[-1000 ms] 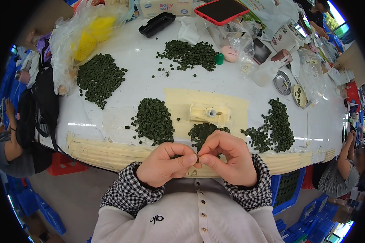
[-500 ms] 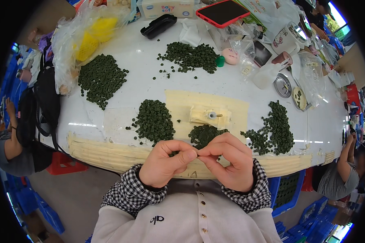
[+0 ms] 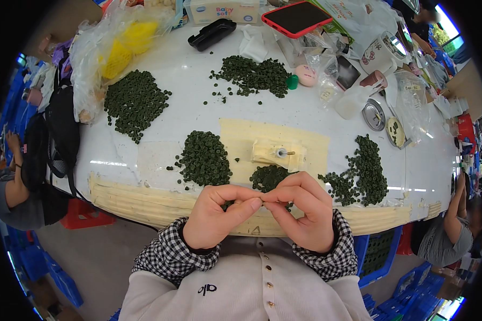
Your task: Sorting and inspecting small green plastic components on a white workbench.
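Note:
My left hand [image 3: 219, 211] and my right hand [image 3: 302, 211] meet fingertip to fingertip above the table's front edge. Both are pinched closed; whatever lies between the tips is too small and covered to name. Just beyond them a small heap of dark green round parts [image 3: 269, 177] is partly hidden by my fingers. Behind that heap a metal pin [image 3: 289, 153] sticks out of a block wrapped in cream tape [image 3: 266, 152]. Larger heaps of similar green parts lie left [image 3: 204, 159] and right [image 3: 370, 171] of my hands.
Farther back are two more green heaps [image 3: 135, 104] [image 3: 251, 75], a black case [image 3: 212, 35], a red-edged phone [image 3: 296, 19] and a white mug [image 3: 379, 53]. Plastic bags [image 3: 93, 64] crowd the far left. A blue crate [image 3: 379, 251] stands below the table at right. Other people sit at both sides.
My fingertips stay pressed together, with the right fingers shifted very slightly. The whole view has moved a few pixels; the heaps look the same.

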The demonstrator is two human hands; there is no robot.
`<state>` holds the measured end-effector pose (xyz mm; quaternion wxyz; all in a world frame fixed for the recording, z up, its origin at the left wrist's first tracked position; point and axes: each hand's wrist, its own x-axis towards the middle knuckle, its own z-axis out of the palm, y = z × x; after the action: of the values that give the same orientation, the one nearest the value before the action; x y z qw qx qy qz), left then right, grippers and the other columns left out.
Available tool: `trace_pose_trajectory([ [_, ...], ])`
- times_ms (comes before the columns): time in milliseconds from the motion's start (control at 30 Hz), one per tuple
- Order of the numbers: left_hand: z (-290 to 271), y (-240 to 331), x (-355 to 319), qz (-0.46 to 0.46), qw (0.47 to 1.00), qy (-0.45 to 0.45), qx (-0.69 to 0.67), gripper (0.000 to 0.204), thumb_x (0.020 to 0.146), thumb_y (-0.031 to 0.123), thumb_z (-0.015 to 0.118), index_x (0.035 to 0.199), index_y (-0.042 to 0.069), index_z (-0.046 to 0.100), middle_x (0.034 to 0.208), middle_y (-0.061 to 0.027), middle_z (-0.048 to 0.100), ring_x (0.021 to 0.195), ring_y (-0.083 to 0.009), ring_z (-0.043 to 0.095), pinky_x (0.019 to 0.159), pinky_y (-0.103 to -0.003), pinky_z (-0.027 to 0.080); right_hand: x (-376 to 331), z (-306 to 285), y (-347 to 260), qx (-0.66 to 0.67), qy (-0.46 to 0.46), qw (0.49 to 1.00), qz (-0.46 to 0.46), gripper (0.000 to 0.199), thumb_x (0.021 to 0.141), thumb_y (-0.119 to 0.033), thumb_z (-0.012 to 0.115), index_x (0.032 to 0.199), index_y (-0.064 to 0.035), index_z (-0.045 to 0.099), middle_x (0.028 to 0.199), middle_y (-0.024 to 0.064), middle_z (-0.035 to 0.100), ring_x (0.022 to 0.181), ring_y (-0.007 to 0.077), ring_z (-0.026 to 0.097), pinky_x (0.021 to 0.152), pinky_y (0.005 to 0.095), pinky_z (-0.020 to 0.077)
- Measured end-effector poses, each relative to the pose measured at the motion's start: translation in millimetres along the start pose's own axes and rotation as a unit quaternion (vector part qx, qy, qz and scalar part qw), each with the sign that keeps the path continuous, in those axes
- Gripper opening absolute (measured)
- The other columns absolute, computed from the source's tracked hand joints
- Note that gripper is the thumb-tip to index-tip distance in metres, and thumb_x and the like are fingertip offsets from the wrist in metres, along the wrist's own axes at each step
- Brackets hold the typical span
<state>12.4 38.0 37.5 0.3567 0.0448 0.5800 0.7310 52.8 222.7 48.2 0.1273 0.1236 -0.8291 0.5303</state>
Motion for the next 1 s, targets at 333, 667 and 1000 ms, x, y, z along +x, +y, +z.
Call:
trace_pose_trajectory([
  [333, -3, 0, 1, -0.025, 0.998, -0.021, -0.058, 0.014, 0.085, 0.006, 0.066, 0.097, 0.0, 0.069, 0.062, 0.0093, 0.043, 0.058, -0.0003, 0.034, 0.052, -0.017, 0.03, 2, -2, 1, 0.017, -0.012, 1.0, -0.015, 0.019, 0.073, 0.008, 0.068, 0.09, 0.0, 0.065, 0.084, 0.0089, 0.057, 0.069, 0.0178, 0.056, 0.058, 0.0252, 0.0454],
  [667, 0, 1, 1, -0.039, 0.997, -0.015, -0.057, 0.015, 0.086, 0.007, 0.065, 0.099, 0.0, 0.069, 0.061, 0.0095, 0.043, 0.055, 0.0006, 0.033, 0.049, -0.017, 0.028, 1, -1, 3, 0.006, -0.008, 1.0, -0.019, 0.019, 0.072, 0.008, 0.069, 0.089, 0.0001, 0.064, 0.084, 0.0093, 0.056, 0.07, 0.0189, 0.057, 0.059, 0.0258, 0.0463],
  [1000, -3, -6, 3, -0.056, 0.989, -0.031, -0.13, 0.014, 0.084, 0.003, 0.067, 0.098, 0.0, 0.067, 0.059, 0.0102, 0.04, 0.051, 0.0009, 0.032, 0.045, -0.017, 0.025, 0, -1, 4, -0.004, -0.014, 0.999, -0.036, 0.02, 0.073, 0.006, 0.068, 0.091, -0.001, 0.063, 0.086, 0.01, 0.056, 0.072, 0.021, 0.057, 0.061, 0.0275, 0.047],
])
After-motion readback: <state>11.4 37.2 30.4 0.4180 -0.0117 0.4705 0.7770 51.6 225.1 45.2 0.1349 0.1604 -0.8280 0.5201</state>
